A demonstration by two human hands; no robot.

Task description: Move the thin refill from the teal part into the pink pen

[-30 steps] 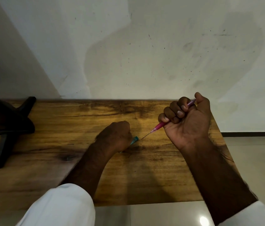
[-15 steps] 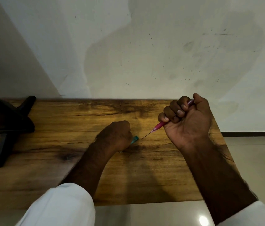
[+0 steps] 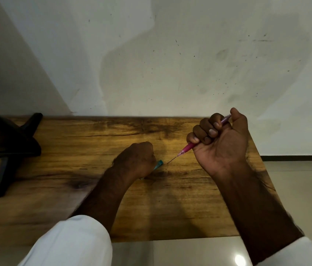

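Observation:
My right hand (image 3: 220,143) is closed in a fist around the pink pen (image 3: 186,148), which slants down to the left. A thin dark refill (image 3: 172,159) sticks out of the pen's lower tip and ends a little short of the teal part. My left hand (image 3: 137,160) rests on the wooden table (image 3: 74,198) and is closed on the teal part (image 3: 158,164); only its open end shows past the fingers. The two hands are a short gap apart.
A dark stand with splayed legs (image 3: 11,148) occupies the table's left side. The table's back edge meets a white wall (image 3: 170,64). Its right edge drops to a pale tiled floor (image 3: 300,189), and the near edge lies just above my white sleeves.

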